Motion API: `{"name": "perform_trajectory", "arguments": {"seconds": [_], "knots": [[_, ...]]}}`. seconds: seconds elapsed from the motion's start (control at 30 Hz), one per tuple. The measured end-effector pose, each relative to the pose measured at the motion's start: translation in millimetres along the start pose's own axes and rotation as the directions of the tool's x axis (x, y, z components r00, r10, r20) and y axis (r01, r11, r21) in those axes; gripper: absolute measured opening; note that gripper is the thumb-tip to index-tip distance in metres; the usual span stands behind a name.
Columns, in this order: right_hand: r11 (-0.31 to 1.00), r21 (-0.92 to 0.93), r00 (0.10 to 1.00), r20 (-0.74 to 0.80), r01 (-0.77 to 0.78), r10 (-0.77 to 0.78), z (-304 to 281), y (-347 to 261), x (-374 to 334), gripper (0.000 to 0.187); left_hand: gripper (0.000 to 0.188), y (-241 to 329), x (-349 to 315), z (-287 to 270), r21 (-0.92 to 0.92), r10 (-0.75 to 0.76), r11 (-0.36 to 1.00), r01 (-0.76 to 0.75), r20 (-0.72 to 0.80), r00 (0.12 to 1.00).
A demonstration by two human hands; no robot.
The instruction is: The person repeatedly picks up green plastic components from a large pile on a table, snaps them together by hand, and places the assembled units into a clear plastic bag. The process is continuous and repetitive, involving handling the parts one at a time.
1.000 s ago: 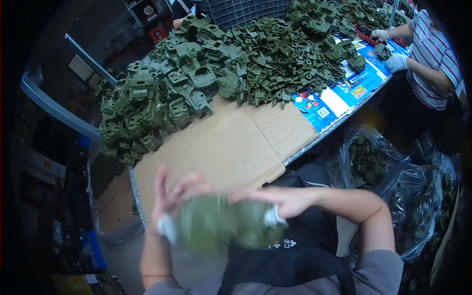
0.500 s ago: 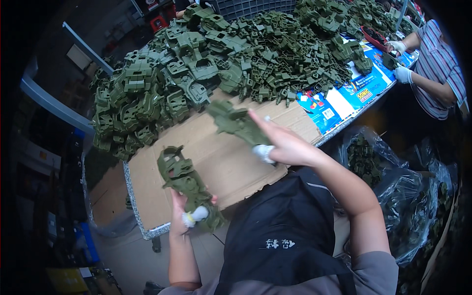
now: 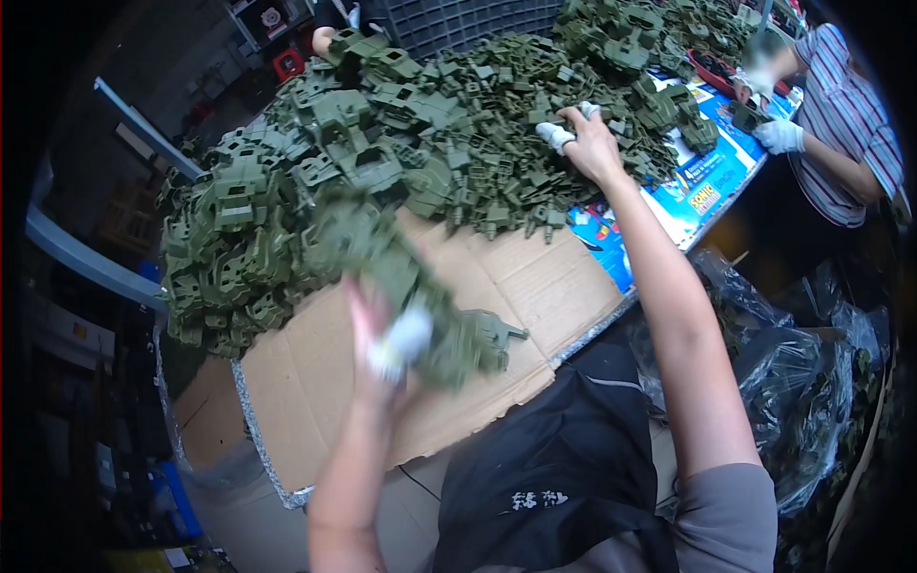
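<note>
My left hand point(image 3: 375, 334), a white wrap on its thumb, is closed round a long olive-green plastic vehicle body point(image 3: 382, 250). Motion blurs that piece, so its details cannot be made out. A flatter green plastic piece point(image 3: 493, 328) lies on the cardboard point(image 3: 306, 382) beside it, partly covered by the held body. Further off, my right hand point(image 3: 594, 151) reaches over the heap of small green plastic parts point(image 3: 516, 143). Its thumb and a fingertip are wrapped in white, and the fingers are spread, touching or just above the parts.
Larger green vehicle shells point(image 3: 253, 205) are heaped at the far left. Behind the heap stands a dark plastic crate point(image 3: 458, 27). At the right a co-worker in a striped shirt point(image 3: 850, 124) handles a part near a red tray point(image 3: 716, 72). Clear plastic bags point(image 3: 793, 411) sit below right.
My right hand has left the flatter green piece and moved away to the small-parts heap. My left hand has raised the vehicle body up and to the right over the cardboard.
</note>
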State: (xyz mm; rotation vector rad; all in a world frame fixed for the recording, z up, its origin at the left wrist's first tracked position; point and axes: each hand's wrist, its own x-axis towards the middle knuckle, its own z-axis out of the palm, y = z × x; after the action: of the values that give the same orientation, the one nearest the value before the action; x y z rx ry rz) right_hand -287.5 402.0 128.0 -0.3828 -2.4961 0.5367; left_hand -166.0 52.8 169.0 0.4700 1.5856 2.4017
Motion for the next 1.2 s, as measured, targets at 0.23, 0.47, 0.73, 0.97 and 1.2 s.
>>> {"name": "perform_trajectory", "arguments": {"seconds": [0.23,0.47,0.73,0.97,1.2], "knots": [[0.909,0.291,0.955,-0.098,0.298,-0.281,-4,-14,-64,0.045,0.088,-80,112,2,0.496,-0.081,0.868,0.013,0.114,0.990],[0.943,0.172,0.843,-0.513,0.286,-0.162,-25,50,-53,0.042,0.106,-102,63,45,0.646,-0.057,0.763,0.016,0.043,0.997],[0.968,0.124,0.971,-0.073,-0.220,0.230,-13,136,-14,0.041,0.082,-103,108,40,0.689,-0.069,0.722,0.060,-0.015,0.998],[0.928,0.364,0.970,-0.190,-0.076,0.154,17,58,-57,0.040,0.072,-85,101,56,0.619,-0.096,0.783,0.052,0.037,0.995],[0.916,0.396,0.989,0.144,-0.068,0.011,18,55,-61,0.059,0.088,-65,78,46,0.560,-0.102,0.824,0.088,-0.007,0.995]]}}
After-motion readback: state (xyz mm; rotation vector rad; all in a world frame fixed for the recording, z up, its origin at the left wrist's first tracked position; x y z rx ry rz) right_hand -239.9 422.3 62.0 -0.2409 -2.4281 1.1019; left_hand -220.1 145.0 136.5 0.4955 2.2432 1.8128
